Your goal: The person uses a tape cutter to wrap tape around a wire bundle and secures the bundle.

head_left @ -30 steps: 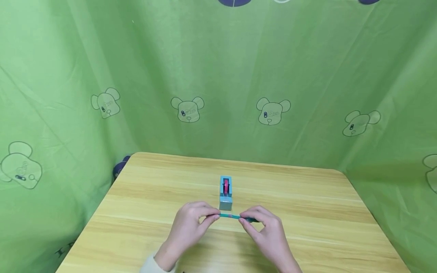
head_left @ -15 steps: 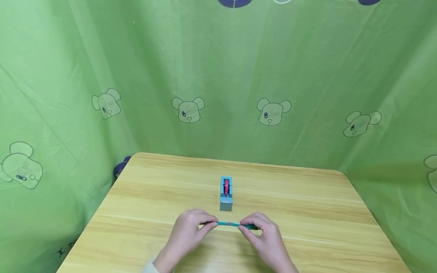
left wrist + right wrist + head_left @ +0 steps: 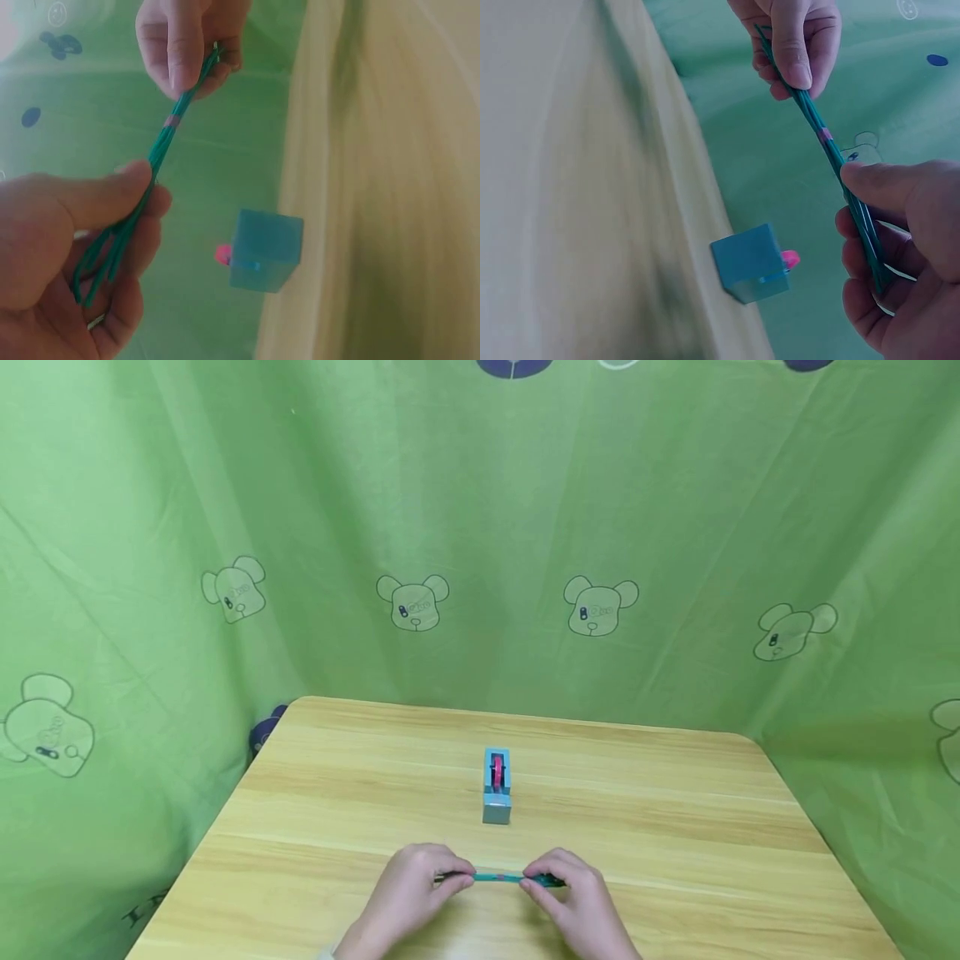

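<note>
A bundle of thin green strands stretches level between both hands, with a pink band wrapped round its middle. My left hand pinches one side of it between thumb and fingers. On the other side, my right hand grips it the same way, with the strands running back across the fingers in the right wrist view. Loose strand ends splay out within the left palm. Beyond the hands stands a blue tape dispenser carrying a pink tape roll.
The light wooden table lies under the hands, its far corners rounded. Green curtain cloth printed with bear heads hangs behind it and along both sides.
Both hands have moved back toward the person with the bundle held between them, away from the tape dispenser. The dispenser has stayed in place.
</note>
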### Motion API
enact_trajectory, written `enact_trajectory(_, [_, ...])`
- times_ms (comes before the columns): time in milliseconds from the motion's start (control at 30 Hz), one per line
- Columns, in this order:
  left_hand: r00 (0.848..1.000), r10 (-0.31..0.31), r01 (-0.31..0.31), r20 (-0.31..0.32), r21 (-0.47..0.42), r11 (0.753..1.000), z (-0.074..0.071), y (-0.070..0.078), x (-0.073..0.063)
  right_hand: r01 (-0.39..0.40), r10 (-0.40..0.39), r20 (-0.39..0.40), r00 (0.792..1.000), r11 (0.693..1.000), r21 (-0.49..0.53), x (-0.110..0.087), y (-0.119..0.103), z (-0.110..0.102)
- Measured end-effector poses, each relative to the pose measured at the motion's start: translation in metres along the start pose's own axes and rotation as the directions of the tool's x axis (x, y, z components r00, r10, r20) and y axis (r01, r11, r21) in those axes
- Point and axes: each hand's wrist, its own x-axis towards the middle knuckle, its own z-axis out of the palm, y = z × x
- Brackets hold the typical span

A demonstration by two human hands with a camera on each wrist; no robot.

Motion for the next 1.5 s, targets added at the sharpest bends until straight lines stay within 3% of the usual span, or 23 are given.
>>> enact_trajectory(133, [0.998,0.001,0.002,0.061,-0.042,0.999,0.003,-0.004,-0.004,0.004,-0.005,0.023,1.000,1.000,0.014,-0.005,0.006,0.003])
enact_trajectory(533, [0.981,-0.082,0.106,0.175,-0.131,0.986,0.012,-0.014,-0.013,-0.028,0.025,0.151,0.988,0.999,0.017,-0.010,0.018,0.005])
enact_trajectory(867, [0.975,-0.042,0.075,0.218,-0.145,0.986,0.018,-0.026,-0.020,-0.022,0.021,0.227,0.974,1.000,0.001,-0.014,0.027,0.011])
enact_trajectory(1233, [0.939,-0.134,0.192,0.316,-0.158,0.969,0.030,-0.034,-0.026,-0.048,0.046,0.329,0.943,0.999,-0.002,-0.016,0.039,0.017])
enact_trajectory(1500, [0.920,-0.144,0.203,0.363,-0.129,0.970,0.032,-0.037,-0.024,-0.060,0.055,0.353,0.934,0.998,0.002,-0.017,0.047,0.020])
